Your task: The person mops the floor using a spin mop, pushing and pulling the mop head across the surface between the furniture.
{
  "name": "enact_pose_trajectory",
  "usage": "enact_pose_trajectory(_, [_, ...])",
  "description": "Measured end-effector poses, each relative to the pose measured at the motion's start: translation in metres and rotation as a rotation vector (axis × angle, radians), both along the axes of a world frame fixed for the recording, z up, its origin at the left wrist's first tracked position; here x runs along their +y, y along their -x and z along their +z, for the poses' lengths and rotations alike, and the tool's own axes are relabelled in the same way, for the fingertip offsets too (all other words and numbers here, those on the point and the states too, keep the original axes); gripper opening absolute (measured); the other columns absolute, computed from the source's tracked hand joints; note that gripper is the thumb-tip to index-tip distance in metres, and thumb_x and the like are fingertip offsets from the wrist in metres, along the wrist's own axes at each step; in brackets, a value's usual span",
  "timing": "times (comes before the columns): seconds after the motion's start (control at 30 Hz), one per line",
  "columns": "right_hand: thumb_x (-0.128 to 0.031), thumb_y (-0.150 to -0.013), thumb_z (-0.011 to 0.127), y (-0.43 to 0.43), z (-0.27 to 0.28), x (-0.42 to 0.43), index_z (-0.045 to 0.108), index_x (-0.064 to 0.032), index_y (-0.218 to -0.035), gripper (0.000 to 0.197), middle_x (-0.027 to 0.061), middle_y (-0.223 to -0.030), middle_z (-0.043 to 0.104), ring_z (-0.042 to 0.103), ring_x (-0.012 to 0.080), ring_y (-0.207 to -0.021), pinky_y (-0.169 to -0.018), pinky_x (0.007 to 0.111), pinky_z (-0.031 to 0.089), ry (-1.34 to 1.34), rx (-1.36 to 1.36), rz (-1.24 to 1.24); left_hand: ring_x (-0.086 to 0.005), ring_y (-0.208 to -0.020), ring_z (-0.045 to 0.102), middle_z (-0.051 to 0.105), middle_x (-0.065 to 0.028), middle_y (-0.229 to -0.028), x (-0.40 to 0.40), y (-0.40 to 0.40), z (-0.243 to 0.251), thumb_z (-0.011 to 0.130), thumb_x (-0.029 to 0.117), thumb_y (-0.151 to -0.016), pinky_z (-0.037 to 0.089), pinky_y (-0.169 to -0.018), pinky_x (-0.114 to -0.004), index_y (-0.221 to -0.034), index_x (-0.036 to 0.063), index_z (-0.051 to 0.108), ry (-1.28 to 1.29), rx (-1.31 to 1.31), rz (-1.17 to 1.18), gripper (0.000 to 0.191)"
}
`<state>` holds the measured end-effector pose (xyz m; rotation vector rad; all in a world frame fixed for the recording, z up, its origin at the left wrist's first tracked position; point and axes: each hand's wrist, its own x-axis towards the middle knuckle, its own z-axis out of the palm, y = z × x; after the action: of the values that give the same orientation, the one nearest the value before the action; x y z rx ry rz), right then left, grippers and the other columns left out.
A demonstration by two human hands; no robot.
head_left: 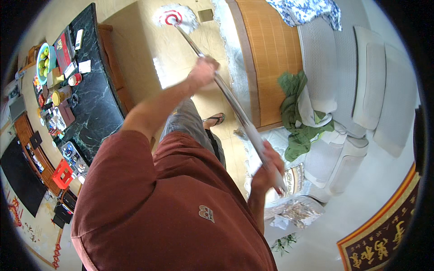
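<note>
A spin mop with a metal pole [234,100] runs slantwise across the view. Its round white mop head [176,17] with a red ring lies on the tiled floor at the top. My left hand [204,70] grips the pole at its middle, nearer the mop head. Around the pale upper part of the handle, close to its end, my right hand [269,169] is closed and somewhat blurred. A sandalled foot [215,119] shows on the floor below the pole.
On the left stands a dark marble-topped table [98,101] with a bowl of green fruit [44,63], jars and papers. A red plastic stool [62,174] is beyond it. To the right is a sofa [318,61] with a bamboo mat [271,61] and green clothing [295,111].
</note>
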<state>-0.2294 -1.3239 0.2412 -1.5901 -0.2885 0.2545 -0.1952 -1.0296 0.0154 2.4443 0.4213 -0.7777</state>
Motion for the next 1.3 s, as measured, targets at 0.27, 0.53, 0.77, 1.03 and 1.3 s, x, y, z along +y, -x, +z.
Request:
enact_pose_trajectory(0.27, [-0.001,-0.087,0.058,0.05,-0.025,-0.093,0.058,-0.0008,-0.101,0.014,0.0212,-0.123,0.054,0.045,0.0363,-0.127,-0.093,0.045,0.052,-0.008,0.328,0.053,-0.028,-0.124,0.047,0.054,-0.004,-0.128,-0.078,0.016,-0.027,0.061,0.018,-0.087,0.04,-0.093,-0.054,-0.116,0.0186,0.063,-0.361,0.122,-0.264,0.029])
enact_pose_trajectory(0.53, [-0.026,-0.094,0.05,0.075,0.097,-0.329,0.059,-0.003,-0.095,0.025,0.0179,-0.109,0.062,0.054,0.0389,-0.116,-0.105,0.054,0.036,0.201,0.116,-0.219,-0.0345,-0.099,0.058,0.065,-0.0115,-0.088,-0.341,0.041,0.013,0.064,0.014,-0.074,0.039,-0.081,-0.061,-0.082,0.0113,0.068,0.148,-0.368,-0.325,0.008])
enact_pose_trajectory(0.77, [-0.031,-0.094,0.043,0.064,0.125,-0.335,0.047,-0.0057,-0.087,0.026,0.0075,-0.08,0.051,0.058,0.031,-0.096,-0.095,0.053,0.046,0.27,-0.044,-0.541,-0.03,-0.097,0.06,0.064,-0.0095,-0.087,-0.369,0.029,0.052,0.062,0.016,-0.073,0.031,-0.091,-0.069,-0.085,0.014,0.067,0.385,-0.344,-0.515,0.013])
enact_pose_trajectory(1.03, [-0.019,-0.095,0.041,-0.004,0.03,-0.159,0.055,-0.0017,-0.095,0.022,0.0139,-0.093,0.062,0.06,0.0383,-0.102,-0.095,0.054,0.045,0.178,-0.072,-0.277,-0.0296,-0.109,0.056,0.063,-0.0094,-0.108,-0.167,-0.003,-0.009,0.06,0.017,-0.08,0.028,-0.103,-0.062,-0.108,0.0162,0.067,0.136,-0.366,-0.284,0.029])
enact_pose_trajectory(1.3, [-0.003,-0.086,0.062,-0.073,-0.071,0.043,0.059,0.0033,-0.105,0.02,0.0209,-0.119,0.06,0.052,0.0356,-0.122,-0.104,0.046,0.038,-0.014,-0.046,0.314,-0.0364,-0.127,0.04,0.046,-0.0111,-0.135,0.049,-0.073,-0.064,0.056,0.019,-0.089,0.034,-0.099,-0.059,-0.124,0.0217,0.056,-0.471,-0.061,0.301,0.036])
